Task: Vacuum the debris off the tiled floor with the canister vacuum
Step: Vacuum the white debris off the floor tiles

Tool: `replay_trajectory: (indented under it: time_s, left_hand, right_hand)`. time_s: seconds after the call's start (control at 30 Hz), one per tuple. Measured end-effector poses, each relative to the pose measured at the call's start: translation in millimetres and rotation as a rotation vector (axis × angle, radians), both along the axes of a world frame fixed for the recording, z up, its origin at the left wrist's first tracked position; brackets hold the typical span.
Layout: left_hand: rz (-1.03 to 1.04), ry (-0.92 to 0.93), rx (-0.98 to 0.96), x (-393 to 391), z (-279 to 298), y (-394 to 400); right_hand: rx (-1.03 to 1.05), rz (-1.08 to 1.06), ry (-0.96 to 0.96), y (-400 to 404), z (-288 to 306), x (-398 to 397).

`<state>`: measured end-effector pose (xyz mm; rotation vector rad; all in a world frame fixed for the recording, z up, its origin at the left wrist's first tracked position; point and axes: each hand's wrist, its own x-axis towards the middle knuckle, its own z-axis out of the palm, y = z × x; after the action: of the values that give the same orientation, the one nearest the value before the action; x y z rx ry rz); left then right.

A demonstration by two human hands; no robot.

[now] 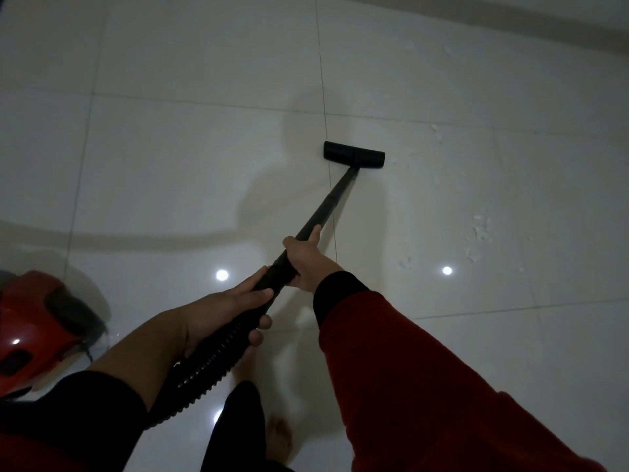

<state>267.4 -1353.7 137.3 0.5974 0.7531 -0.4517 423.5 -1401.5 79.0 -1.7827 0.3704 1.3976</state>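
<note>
In the head view, the person's right hand is clamped round the black wand, fingers wrapped under it and thumb lying along its top. The left hand grips lower down, fingers curled round the spot where the wand meets the ribbed black hose. The wand slants up to the black floor head, which lies flat on the white tiled floor, just right of a grout line near the floor's middle. White debris is scattered to the right of the head, well apart from it, with more flecks toward the floor's far right corner. The red canister sits at the left edge. A bare foot stands at the near edge.
</note>
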Motion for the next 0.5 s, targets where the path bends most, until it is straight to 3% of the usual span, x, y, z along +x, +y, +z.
replay_trajectory:
  time_s: [0.5]
  left_hand:
    - [-0.064, -0.014, 0.072, 141, -4, 164]
  right_hand:
    - [-0.034, -0.023, -0.041, 160, 4, 139]
